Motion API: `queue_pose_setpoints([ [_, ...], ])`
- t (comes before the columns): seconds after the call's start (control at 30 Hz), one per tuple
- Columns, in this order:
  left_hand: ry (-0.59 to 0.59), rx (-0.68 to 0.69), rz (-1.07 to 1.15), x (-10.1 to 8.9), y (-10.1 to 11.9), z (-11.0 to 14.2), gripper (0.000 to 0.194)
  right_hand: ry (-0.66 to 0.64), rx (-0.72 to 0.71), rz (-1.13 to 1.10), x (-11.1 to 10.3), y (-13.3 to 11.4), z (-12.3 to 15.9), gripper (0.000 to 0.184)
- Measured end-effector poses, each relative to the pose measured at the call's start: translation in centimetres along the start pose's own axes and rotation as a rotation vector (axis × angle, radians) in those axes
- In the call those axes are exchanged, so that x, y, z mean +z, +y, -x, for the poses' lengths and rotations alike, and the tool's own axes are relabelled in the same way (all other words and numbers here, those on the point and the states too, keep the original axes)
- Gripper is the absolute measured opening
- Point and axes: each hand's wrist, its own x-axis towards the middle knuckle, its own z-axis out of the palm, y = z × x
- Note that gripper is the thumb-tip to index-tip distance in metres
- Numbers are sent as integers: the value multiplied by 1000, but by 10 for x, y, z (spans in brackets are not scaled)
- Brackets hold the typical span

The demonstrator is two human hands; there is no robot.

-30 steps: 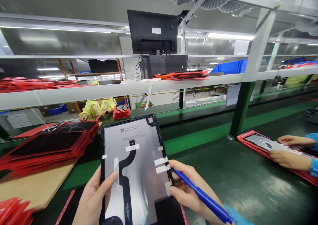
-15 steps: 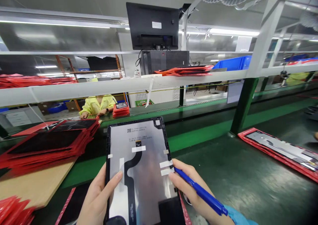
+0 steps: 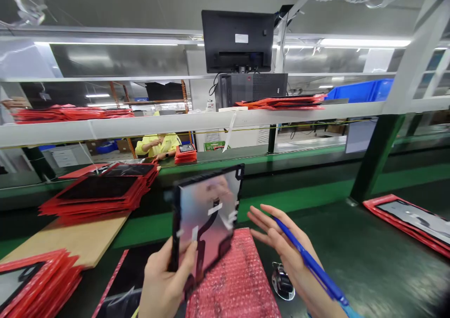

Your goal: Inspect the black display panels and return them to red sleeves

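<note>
My left hand (image 3: pixel 163 276) grips a tablet display panel (image 3: pixel 220 224) by its lower left edge, thumb on the silvery back. The panel is tilted and blurred, with a black frame, a dark flex cable and white tape strips. My right hand (image 3: pixel 286 247) is apart from the panel, its fingers stretched out, with a blue pen (image 3: pixel 309 264) tucked in it. Beneath the panel lies a sheet of pink bubble wrap (image 3: pixel 242 280). A small shiny metal and black object (image 3: pixel 282 280) sits beside the wrap, under my right hand.
Red-wrapped panels (image 3: pixel 101 191) are stacked at left on a wooden board (image 3: pixel 94 243), with more red sleeves (image 3: pixel 56 285) nearer me. Another panel in red wrap (image 3: pixel 415 219) lies at right. A monitor (image 3: pixel 239 41) stands above the shelf rail (image 3: pixel 176 123). A co-worker in yellow (image 3: pixel 168 142) sits beyond.
My right hand has let go of the panel's right edge and moved away, keeping the pen. My left hand has tilted and turned the panel, uncovering the pink bubble wrap. The view has shifted left.
</note>
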Motion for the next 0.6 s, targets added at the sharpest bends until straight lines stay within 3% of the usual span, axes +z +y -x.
queue_pose_setpoints([
  [0.13,-237,424,-5,4,-8,-2,29,-268,202,-430,4,3,5,77],
  [0.27,-499,782,-238,-2,-18,-15,51,-121,251,-399,5,13,8,67],
  [0.33,-533,884,-309,-5,-21,-21,58,-34,257,-324,4,16,8,62],
  [0.5,-493,830,-217,2,-13,-6,56,-6,191,-322,7,15,8,63],
  [0.6,-462,535,-12,9,-1,23,26,-33,164,-316,12,11,12,66],
])
